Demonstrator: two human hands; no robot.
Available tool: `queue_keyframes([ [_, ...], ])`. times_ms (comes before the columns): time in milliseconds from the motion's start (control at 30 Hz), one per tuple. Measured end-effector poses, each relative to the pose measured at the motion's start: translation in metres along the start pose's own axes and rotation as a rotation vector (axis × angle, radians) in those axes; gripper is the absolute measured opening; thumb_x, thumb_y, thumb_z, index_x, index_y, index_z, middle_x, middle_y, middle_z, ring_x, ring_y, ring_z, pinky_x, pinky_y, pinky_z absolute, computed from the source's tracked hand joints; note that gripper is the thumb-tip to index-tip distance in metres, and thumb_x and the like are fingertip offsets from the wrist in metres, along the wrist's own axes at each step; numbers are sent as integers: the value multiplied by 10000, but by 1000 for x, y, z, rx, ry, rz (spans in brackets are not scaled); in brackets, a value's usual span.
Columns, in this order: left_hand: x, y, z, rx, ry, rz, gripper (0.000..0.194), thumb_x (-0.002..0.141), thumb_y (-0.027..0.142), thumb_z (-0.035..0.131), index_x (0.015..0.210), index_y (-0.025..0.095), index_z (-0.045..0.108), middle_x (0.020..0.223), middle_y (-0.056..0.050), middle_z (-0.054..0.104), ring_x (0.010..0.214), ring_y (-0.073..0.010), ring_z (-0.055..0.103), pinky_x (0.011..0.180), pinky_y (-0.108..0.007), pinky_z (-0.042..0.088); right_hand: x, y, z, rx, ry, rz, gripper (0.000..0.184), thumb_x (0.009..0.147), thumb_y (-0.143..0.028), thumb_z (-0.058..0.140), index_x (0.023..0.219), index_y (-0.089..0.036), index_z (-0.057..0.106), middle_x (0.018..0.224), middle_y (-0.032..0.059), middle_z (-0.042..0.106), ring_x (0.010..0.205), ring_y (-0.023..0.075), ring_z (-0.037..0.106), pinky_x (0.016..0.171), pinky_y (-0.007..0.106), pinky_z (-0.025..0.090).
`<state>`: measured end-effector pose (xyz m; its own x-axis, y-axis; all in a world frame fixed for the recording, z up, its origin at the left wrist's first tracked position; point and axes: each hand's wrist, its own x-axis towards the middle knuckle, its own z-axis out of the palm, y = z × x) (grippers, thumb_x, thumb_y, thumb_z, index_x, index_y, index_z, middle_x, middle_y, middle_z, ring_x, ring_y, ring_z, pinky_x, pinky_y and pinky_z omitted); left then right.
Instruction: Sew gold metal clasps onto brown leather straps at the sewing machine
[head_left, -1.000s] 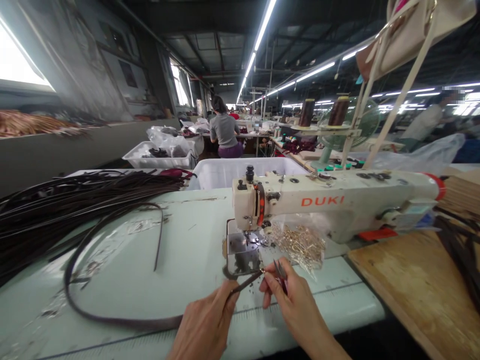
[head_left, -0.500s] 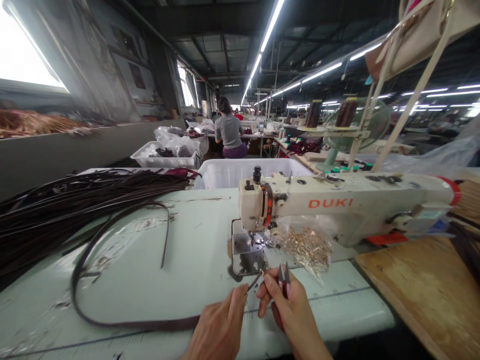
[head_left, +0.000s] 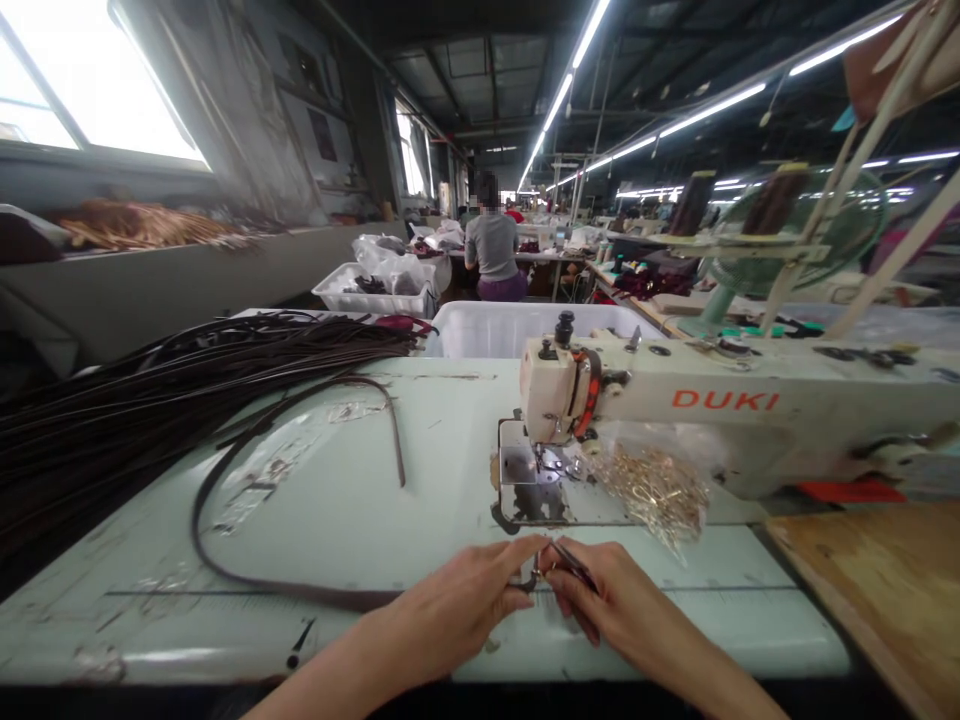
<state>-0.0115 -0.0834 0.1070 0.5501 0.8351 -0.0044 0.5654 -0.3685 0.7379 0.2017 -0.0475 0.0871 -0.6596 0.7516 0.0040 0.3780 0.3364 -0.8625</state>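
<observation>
My left hand (head_left: 466, 602) is closed on the end of a dark brown strap (head_left: 319, 596), just in front of the sewing machine (head_left: 720, 408). From there the strap loops left across the pale green table (head_left: 450, 470) and curls back to a free end. In my right hand (head_left: 619, 590) a pair of thread snips (head_left: 576, 566) is held, pointing up and left. Its fingers also pinch at a small gold-coloured metal piece at the strap's end, touching my left fingertips. Fingers partly hide that piece.
Gold-coloured metal parts (head_left: 660, 490) lie in a clear plastic bag beside the needle area. A heap of dark straps (head_left: 247, 370) covers the table's left side. Behind stands a white plastic bin (head_left: 480, 335); a wooden board (head_left: 870, 570) is at right. Farther off, a person (head_left: 493, 245) sits.
Both hands have come together at the strap's end, the left fingers now reaching up over it. The snips have tipped from upright to leaning left. The view has turned slightly left.
</observation>
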Motion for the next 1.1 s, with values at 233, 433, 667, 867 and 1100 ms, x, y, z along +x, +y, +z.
queue_keyframes([
  [233,0,-8,3,77,62,-69,238,948,191,515,1176,246,477,1106,-20,554,1040,-170,552,915,-248,401,8,-3,-3,-66,-30,-59,315,994,-387,384,776,-210,527,599,-42,563,534,134,564,598,228,408],
  [433,6,-22,7,275,80,-132,105,965,157,467,1029,208,533,1007,-18,532,794,-143,588,755,-236,435,20,-7,-1,-195,-9,-117,318,1003,-311,373,800,-206,595,645,-22,587,610,149,567,645,246,394],
  [667,2,-46,10,297,117,-30,216,982,157,369,1061,216,562,990,-39,549,837,-168,576,765,-248,434,39,-19,-1,-271,-53,-94,153,960,-303,498,873,-207,580,796,-17,637,724,156,587,660,241,371],
  [867,2,-27,-12,16,226,-111,68,931,225,525,991,221,558,821,32,581,749,-128,554,726,-203,400,38,-18,0,-270,43,-144,189,943,-368,520,892,-215,618,814,-2,644,729,170,582,668,260,372],
  [1100,2,-10,-21,-113,220,-137,147,914,201,528,953,245,663,722,65,557,559,-65,517,600,-161,386,22,-16,4,-165,148,-184,222,943,-361,517,836,-200,625,715,-18,586,645,142,529,630,247,361],
])
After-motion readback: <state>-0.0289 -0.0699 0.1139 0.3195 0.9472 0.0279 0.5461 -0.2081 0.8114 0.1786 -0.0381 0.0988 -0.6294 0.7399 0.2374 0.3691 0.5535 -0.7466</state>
